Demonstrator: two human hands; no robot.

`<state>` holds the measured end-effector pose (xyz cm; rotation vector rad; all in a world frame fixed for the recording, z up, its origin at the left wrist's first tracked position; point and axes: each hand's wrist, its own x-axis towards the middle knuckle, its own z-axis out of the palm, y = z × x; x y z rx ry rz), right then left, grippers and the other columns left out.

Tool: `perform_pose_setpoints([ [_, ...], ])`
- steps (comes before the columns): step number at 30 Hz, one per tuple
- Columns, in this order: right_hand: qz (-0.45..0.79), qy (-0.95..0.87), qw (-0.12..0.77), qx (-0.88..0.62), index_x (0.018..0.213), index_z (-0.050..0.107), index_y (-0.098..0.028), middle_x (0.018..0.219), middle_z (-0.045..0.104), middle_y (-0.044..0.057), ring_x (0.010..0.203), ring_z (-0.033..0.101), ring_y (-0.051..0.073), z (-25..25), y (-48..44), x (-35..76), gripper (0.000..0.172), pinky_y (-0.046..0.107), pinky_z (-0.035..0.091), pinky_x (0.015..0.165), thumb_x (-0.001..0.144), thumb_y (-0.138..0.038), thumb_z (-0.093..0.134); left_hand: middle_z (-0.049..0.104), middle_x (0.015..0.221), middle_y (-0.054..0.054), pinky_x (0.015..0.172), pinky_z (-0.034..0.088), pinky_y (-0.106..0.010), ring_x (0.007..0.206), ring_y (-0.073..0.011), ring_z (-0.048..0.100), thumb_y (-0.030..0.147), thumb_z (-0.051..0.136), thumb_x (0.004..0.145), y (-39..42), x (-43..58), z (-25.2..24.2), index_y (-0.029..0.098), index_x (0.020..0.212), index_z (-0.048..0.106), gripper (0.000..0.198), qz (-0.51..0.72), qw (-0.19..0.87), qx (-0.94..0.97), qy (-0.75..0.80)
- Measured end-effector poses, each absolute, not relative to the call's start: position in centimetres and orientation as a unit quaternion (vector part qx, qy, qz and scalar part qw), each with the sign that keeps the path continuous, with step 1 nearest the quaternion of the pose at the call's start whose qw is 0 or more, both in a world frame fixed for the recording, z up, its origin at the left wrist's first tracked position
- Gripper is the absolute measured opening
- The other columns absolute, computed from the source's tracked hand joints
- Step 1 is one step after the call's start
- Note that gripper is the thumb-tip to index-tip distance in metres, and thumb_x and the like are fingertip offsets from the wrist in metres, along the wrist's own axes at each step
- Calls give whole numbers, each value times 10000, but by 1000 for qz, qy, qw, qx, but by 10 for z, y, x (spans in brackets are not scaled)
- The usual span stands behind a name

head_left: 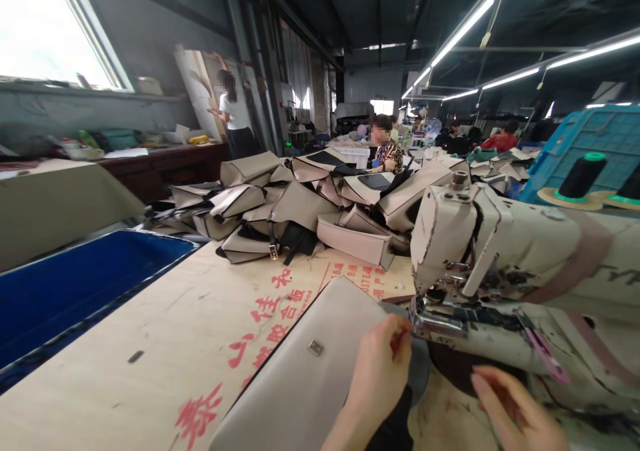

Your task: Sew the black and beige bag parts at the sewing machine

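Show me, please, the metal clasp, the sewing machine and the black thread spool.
metal clasp (315,347): head view, its centre.
sewing machine (505,237): head view, its upper casing.
black thread spool (581,176): head view, its wound thread.

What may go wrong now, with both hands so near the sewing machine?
1. The left hand lies on the bag, fingertips right at the needle area of the machine; a slip might hurt them.
2. The right hand is open close beside the machine's lower arm and might get caught.
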<state>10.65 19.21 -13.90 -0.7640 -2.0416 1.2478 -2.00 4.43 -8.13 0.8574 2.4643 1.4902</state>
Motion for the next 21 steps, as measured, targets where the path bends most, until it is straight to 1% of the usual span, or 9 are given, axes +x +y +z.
perform_pose_setpoints([
  [1,501,-770,299,-259,935,592,-165,798,630,46,700,602,174,-136,186,88,508,211,489,607,680,-604,596,558,673,20,560,363,-192,599,-112,510,153,376,819,45,-22,-81,206,872,538,178,497,72,282,817],
  [2,516,-769,293,-237,1034,548,-151,801,625,41,698,599,165,-133,180,70,532,211,486,610,709,-570,590,543,649,27,548,354,-191,580,-109,498,158,378,821,45,-24,-82,206,885,533,175,497,68,279,819],
  [4,488,-790,304,-214,1093,502,-138,745,612,16,602,577,137,-123,171,38,560,214,467,587,718,-542,603,528,631,31,544,345,-193,570,-109,486,160,387,819,46,-31,-82,206,904,529,172,488,51,274,827],
  [6,417,-812,352,-208,1012,553,-150,689,606,-3,545,555,120,-114,167,17,459,210,440,571,742,-519,597,543,647,26,552,349,-196,584,-112,495,157,398,812,47,-39,-83,206,915,530,174,477,38,273,834],
  [8,342,-818,417,-200,857,614,-171,680,619,-5,562,567,113,-108,166,7,306,195,418,578,791,-467,569,576,703,13,568,361,-198,620,-115,516,152,414,802,51,-46,-82,205,906,538,170,472,27,275,837],
  [11,280,-809,479,-196,720,623,-181,667,627,-15,575,576,97,-104,169,6,246,173,393,573,832,-385,543,600,774,-4,588,381,-201,674,-122,538,139,438,782,59,-52,-81,199,856,552,149,474,16,283,834],
  [15,261,-807,490,-202,720,623,-180,644,622,-26,555,571,90,-107,173,8,218,165,385,554,823,-361,561,593,810,-3,631,404,-201,718,-116,546,108,437,771,70,-54,-79,202,849,556,171,508,11,296,809],
  [18,257,-814,485,-190,745,636,-184,669,634,-23,567,578,93,-110,176,7,198,165,395,569,816,-357,571,573,828,-1,641,412,-192,702,-100,539,94,440,767,76,-53,-80,198,853,549,173,540,10,299,787],
  [21,256,-818,475,-199,710,633,-183,644,626,-22,556,573,97,-112,178,6,215,172,389,551,806,-368,579,561,841,-2,640,417,-183,701,-94,536,81,452,758,80,-53,-81,193,853,544,173,559,12,302,772],
])
